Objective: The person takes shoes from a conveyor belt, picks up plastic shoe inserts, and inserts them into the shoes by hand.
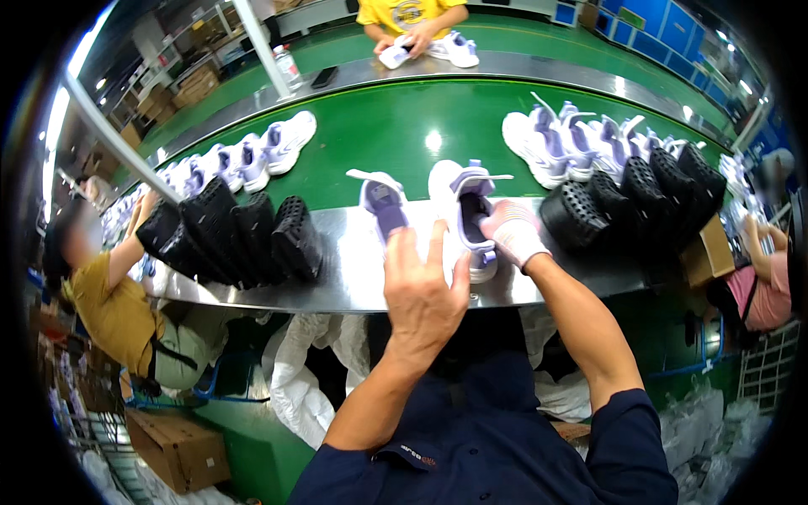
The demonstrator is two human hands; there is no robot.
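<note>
My right hand (513, 233), in a white glove, grips the side of a white and lilac sneaker (471, 210) that stands on the steel ledge (353, 278), its opening facing me. My left hand (423, 290) is bare and hovers above the ledge with fingers spread, holding nothing. Just beyond its fingertips lies a second lilac sneaker (383, 206), sole toward me, partly on the green conveyor belt (396, 126).
Black perforated shoe lasts stand in rows at left (236, 231) and right (640, 198). More white and lilac sneakers lie on the belt at left (252, 156) and right (572, 139). One person works across the belt (412, 17), others at left (109, 303) and right (762, 286).
</note>
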